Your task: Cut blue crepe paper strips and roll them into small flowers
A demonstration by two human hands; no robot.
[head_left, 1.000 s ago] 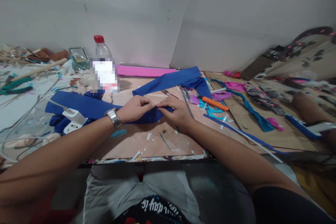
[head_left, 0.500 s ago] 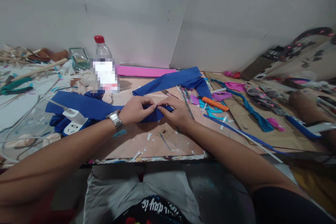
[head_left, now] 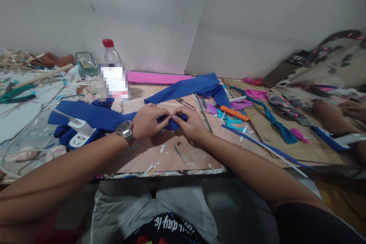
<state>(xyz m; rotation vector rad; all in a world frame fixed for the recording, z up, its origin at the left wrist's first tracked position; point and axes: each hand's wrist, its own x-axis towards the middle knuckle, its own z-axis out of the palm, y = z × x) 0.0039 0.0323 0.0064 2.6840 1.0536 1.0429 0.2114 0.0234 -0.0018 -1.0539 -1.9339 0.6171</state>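
A long blue fabric strip (head_left: 88,115) runs from the left of the table into both hands. My left hand (head_left: 150,122), with a metal watch (head_left: 127,132) at its wrist, pinches the strip between thumb and forefinger. Opposite it, my right hand (head_left: 194,124) pinches the same strip, and the two thumbs almost touch. Between the hands the cloth is bunched and folded; the part inside the fingers is hidden. Another blue strip (head_left: 183,87) lies just beyond my hands, with small pinkish tweezers (head_left: 185,103) in front of it.
A white charger sits in a power strip (head_left: 81,138) at left. Behind stand a red-capped bottle (head_left: 111,51) and a blurred-out phone (head_left: 114,82). Green-handled pliers (head_left: 17,93) lie far left. An orange cutter (head_left: 233,113) and scraps lie right. Another person's hands (head_left: 327,110) work at far right.
Both hands keep their pinch, and the cloth between them is more gathered. My left wrist has turned, showing the watch face. The other person's hands have shifted at far right.
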